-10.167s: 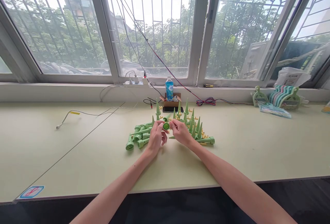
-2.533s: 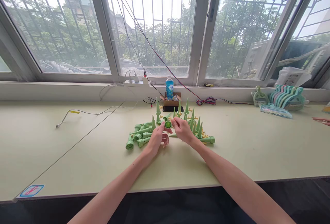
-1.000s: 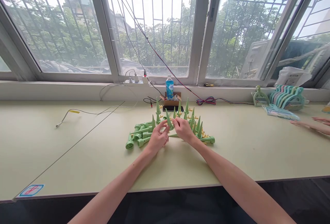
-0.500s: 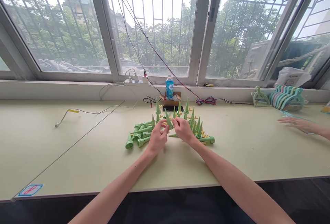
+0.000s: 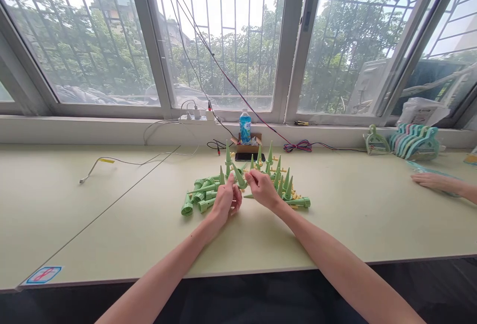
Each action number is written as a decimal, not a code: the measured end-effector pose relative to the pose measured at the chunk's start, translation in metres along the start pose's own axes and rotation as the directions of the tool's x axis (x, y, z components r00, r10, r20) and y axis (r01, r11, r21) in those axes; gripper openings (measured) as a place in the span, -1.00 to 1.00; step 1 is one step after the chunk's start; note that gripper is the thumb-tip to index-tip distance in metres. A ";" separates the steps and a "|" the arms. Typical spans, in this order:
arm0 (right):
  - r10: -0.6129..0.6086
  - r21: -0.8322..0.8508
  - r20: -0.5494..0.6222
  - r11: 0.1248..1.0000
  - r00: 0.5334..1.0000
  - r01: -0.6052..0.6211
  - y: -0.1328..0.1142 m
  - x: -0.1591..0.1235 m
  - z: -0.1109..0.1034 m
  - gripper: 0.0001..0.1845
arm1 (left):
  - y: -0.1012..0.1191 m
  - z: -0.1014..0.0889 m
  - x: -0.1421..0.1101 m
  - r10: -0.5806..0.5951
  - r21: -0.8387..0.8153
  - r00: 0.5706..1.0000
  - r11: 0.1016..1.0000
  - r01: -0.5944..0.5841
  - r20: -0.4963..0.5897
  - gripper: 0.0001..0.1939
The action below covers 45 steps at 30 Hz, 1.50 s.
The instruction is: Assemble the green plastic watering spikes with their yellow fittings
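Observation:
My left hand point(image 5: 224, 201) and my right hand point(image 5: 262, 188) meet over the middle of the pale green table point(image 5: 112, 214). Both pinch one green cone-shaped spike point(image 5: 238, 177), its tip pointing up and to the left. Left of my hands lies a heap of green spikes on their sides point(image 5: 199, 197). To the right and behind, several green spikes stand upright point(image 5: 282, 181) among small yellow parts point(image 5: 296, 197).
A blue-labelled bottle point(image 5: 245, 126) stands in a small cardboard box point(image 5: 249, 147) by the window sill. Cables point(image 5: 122, 163) trail across the left of the table. Stacked pastel hangers point(image 5: 413, 141) sit far right, where another person's hand point(image 5: 434, 181) rests on the table.
The spike I hold has turned from showing its round open end to pointing tip up, then tilted left. The other person's hand came in at the right and drew back slightly.

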State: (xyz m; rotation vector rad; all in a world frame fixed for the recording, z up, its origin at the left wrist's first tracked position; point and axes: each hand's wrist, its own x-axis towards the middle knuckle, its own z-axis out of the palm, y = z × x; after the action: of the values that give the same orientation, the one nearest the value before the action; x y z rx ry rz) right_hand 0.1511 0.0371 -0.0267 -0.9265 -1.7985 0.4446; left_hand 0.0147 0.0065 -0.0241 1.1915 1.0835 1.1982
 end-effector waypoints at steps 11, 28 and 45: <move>-0.054 0.020 0.002 0.998 0.999 0.053 0.003 -0.003 0.002 -0.61 | -0.002 -0.002 0.001 -0.007 -0.011 0.999 1.000 0.007 0.048 -0.34; 0.052 0.063 -0.108 0.997 0.993 -0.045 0.003 -0.012 0.019 -0.62 | 0.002 -0.006 0.001 -0.032 -0.076 0.998 0.996 0.036 0.056 -0.36; 0.155 0.204 -0.073 0.969 0.985 -0.138 -0.005 -0.012 0.017 -0.59 | 0.002 -0.003 -0.001 0.079 0.046 0.996 0.996 -0.080 0.031 -0.64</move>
State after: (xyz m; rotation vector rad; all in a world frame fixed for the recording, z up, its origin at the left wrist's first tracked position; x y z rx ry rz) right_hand 0.1359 0.0271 -0.0381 -0.9272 -1.5792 0.6548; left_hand 0.0110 0.0056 -0.0228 1.2948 1.0557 1.2184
